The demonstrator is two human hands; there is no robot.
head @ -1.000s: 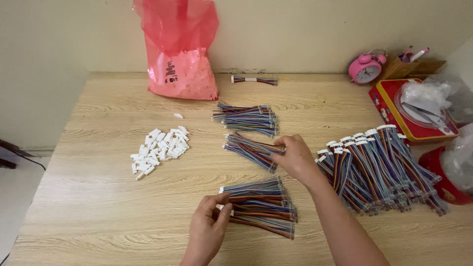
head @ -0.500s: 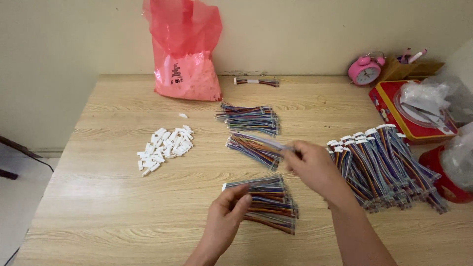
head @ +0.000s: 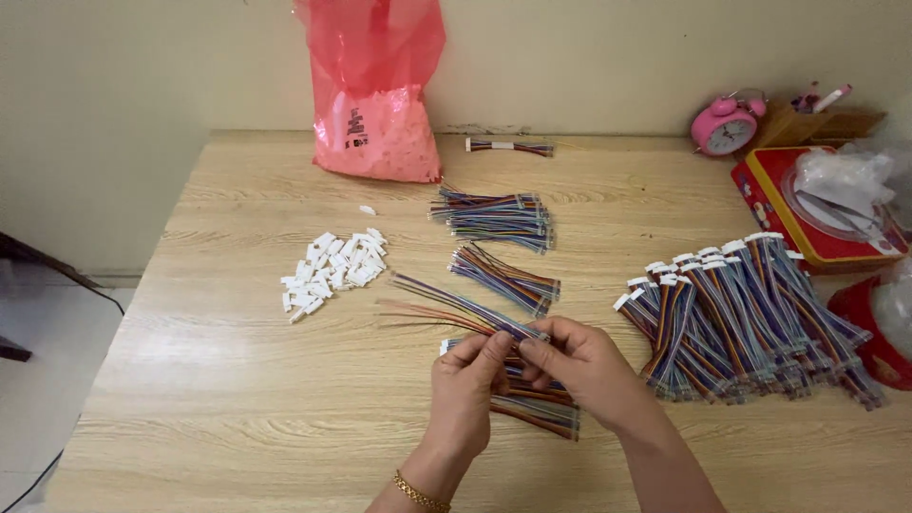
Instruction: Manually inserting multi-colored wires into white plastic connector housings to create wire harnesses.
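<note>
both hands meet over the near middle of the wooden desk (head: 237, 418): the left hand (head: 465, 389) and the right hand (head: 584, 366) each have a closed grip on one end of a single flat strip of coloured wires (head: 465, 309), pinched between fingertips, with the loose wire ends fanning out up and to the left, lifted off the desk. directly under the hands lies one loose bundle of the same wires (head: 541, 413), partly hidden by them. beyond it lie two more loose bundles, a middle one (head: 508, 277) and a farther one (head: 494, 217), so three bundles in a row. one small wire set (head: 508, 146) lies alone near the far edge. to the right sits a large heap of finished wire sets with white plugs (head: 750, 313), too many to count. left of the hands is one scatter of small white plugs (head: 332, 271), too many to count. one pink plastic bag (head: 375, 90) stands at the back, one pink alarm clock (head: 727, 125) at the far right, and one red tin (head: 817, 214) beside it.
</note>
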